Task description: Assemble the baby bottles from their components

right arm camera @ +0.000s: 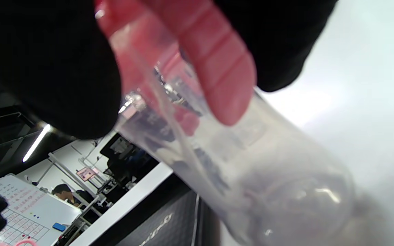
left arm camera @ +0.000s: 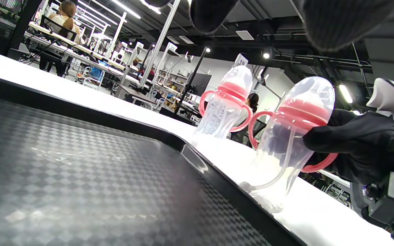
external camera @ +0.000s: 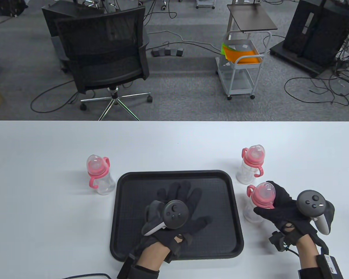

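Note:
Three assembled baby bottles with pink collars and handles and clear caps stand on the white table. My right hand (external camera: 274, 205) grips the near right bottle (external camera: 260, 200) around its pink collar, just right of the black tray (external camera: 221, 180); the bottle's base is on or close to the table. The bottle also shows in the left wrist view (left arm camera: 287, 143) and fills the right wrist view (right arm camera: 238, 164). A second bottle (external camera: 250, 164) stands behind it. A third bottle (external camera: 99, 177) stands left of the tray. My left hand (external camera: 181, 200) lies open and flat on the tray, holding nothing.
The tray holds nothing but my left hand. Beyond the table's far edge (external camera: 174, 122) stand an office chair (external camera: 104, 58) and a white cart (external camera: 241, 64) on the floor.

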Demonstrator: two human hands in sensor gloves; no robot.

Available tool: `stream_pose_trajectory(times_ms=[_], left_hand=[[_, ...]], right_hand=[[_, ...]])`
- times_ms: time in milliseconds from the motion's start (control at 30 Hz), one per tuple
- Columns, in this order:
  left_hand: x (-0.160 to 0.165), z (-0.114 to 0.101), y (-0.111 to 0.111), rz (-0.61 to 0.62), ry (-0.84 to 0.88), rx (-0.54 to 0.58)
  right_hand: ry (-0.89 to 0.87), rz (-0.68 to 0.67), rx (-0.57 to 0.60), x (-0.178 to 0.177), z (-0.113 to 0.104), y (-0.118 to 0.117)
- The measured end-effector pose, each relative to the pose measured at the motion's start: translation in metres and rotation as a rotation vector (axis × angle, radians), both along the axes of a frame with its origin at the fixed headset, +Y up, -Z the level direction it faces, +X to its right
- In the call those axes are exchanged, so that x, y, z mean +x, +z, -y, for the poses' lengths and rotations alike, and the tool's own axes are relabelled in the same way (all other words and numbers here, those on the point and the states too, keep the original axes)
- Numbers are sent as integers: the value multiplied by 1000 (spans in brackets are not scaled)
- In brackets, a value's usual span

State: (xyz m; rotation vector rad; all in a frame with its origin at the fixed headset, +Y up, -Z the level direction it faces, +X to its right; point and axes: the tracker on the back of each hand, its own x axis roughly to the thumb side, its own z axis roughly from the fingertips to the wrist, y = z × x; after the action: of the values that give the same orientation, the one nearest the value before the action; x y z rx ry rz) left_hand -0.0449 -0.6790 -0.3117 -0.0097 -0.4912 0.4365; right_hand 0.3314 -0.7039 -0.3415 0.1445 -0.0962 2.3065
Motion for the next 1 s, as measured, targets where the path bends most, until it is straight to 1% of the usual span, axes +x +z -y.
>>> stream_pose_trajectory(times_ms=[167,467,533,800,1000], left_hand=[[0,1,0,-8,-32,-17],[2,4,-1,-7,-75,-47],[2,4,-1,-7,-80,-54],[2,5,-2,-5,-96,-68],[2,5,-3,-7,-100,-68]], right_hand=[[-37,12,-57,1,3,-1],[-37,9,-71,3,4,0],[-48,-6,-89,3,4,0],[-29,-15,-85,5,3,-1],[-40,-40,-78,9,-2,2]])
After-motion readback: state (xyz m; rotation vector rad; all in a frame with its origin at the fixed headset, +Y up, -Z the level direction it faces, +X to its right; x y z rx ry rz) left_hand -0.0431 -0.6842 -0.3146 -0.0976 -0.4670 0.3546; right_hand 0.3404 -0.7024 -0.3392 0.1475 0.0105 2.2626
